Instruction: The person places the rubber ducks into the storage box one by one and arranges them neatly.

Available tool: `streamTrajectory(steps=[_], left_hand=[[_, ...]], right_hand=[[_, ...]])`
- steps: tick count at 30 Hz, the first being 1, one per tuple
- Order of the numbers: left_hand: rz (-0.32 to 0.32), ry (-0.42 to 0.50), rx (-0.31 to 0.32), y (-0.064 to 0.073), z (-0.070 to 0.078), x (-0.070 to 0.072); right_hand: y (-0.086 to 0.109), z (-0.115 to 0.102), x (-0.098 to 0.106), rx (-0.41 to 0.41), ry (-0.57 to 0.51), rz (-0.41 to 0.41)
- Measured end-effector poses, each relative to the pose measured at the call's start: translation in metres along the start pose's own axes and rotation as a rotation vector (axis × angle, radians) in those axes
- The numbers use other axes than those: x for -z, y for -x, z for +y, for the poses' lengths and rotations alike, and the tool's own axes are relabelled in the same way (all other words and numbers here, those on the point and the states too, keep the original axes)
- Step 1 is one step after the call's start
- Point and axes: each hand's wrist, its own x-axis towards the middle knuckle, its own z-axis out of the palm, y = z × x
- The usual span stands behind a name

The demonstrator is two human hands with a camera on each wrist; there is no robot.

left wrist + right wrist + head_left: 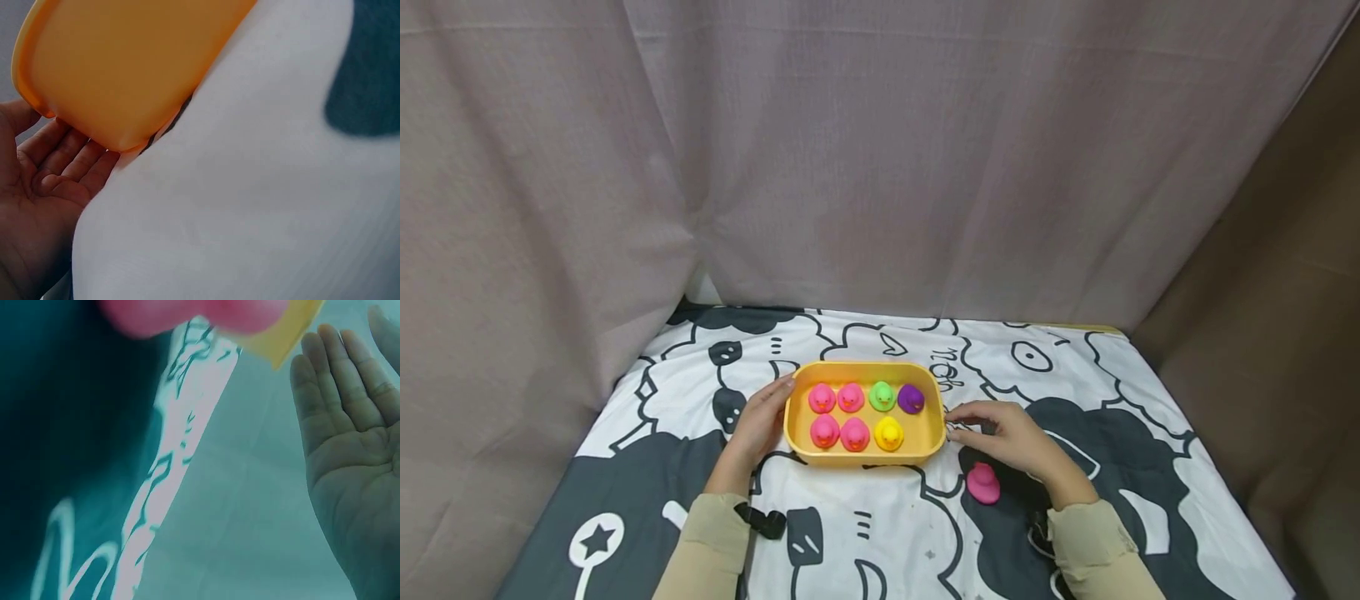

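Observation:
In the head view a yellow tray sits mid-table with several small rubber ducks in two rows. Most are pink; the others are a green duck, a purple duck and a yellow duck. My left hand holds the tray's left end; the left wrist view shows the thumb at the rim and fingers against its underside. At the right end are the fingertips of my right hand, its fingers straight in the right wrist view. Outside the tray, a pink duck lies near my right hand.
A white and dark grey cloth with cartoon drawings covers the table. Grey-brown curtains hang behind it and at both sides. Black wrist straps are on both arms.

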Motion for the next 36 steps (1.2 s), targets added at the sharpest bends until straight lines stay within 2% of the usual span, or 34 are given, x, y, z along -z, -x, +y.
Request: streamTrajectory(steps=[6,13,21,26,32,36], left_hand=[[0.005,-0.005,0.003,0.0,0.0,-0.001],[0.001,-0.006,0.013,0.0,-0.001,0.001],[-0.008,0.008,-0.004,-0.001,-0.001,0.001],[-0.013,0.004,0.001,-0.001,-0.001,0.001],[-0.007,0.003,-0.004,0.0,0.0,0.0],[0.002,0.012,-0.014,-0.001,-0.001,-0.002]], right_hand=[[0.029,0.016,0.006,-0.071,-0.042,0.05],[0.05,0.028,-0.001,-0.136,-0.056,-0.03],[0.054,0.033,-0.005,-0.079,-0.087,-0.07],[0.054,0.031,-0.004,-0.087,-0.133,-0.131],[0.052,0.037,-0.006,-0.114,0.004,-0.07],[0.052,0.037,-0.006,-0.106,0.026,-0.051]])
